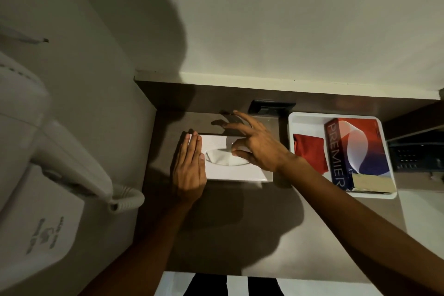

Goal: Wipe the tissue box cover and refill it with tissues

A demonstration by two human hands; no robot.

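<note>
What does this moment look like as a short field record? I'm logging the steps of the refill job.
surface: brown counter in a wall corner
tissue box cover: white, flat on the counter, oval slot facing up
tissue: white sheet showing in the slot
left hand: flat on the cover's left end, steadying it
right hand: over the slot, thumb and forefinger pinching the tissue
tray: white, right of the cover
tray contents: red cloth; Premier tissue carton, end flap open
left wall: white hair dryer

Tissue carton (355,151): "PREMIER" is printed in pale capitals along its dark blue side.
Hair dryer wall mount (40,223): grey markings are seen, unreadable.
</note>
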